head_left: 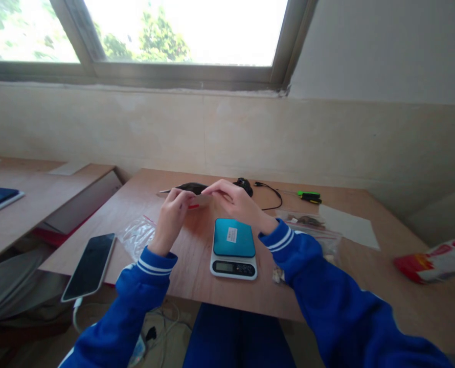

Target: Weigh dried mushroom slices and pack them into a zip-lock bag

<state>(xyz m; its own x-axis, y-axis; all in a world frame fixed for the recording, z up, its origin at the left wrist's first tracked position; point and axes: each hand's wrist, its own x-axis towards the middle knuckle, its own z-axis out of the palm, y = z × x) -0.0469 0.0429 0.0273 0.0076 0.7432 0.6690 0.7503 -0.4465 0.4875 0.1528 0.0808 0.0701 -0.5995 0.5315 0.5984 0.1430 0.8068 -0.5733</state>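
Observation:
Above the far middle of the table, both of my hands pinch a small clear plastic bag (201,201) that shows a red strip. My left hand (173,212) grips its left end with closed fingers. My right hand (235,201) is closed at the other end, its fingertips bent down and partly hidden. Below and between the hands stands a kitchen scale (234,248) with a teal platform, a white label and a dark display panel. Behind the hands lies a dark object (191,188), partly covered by them.
An empty-looking clear bag (138,236) and a phone (90,266) on a cable lie left. Rightward are filled zip bags (306,221), white paper (348,225), green-and-black-handled tools (309,197), a black cable (273,190) and a red-and-white packet (434,259). A wall and window stand behind.

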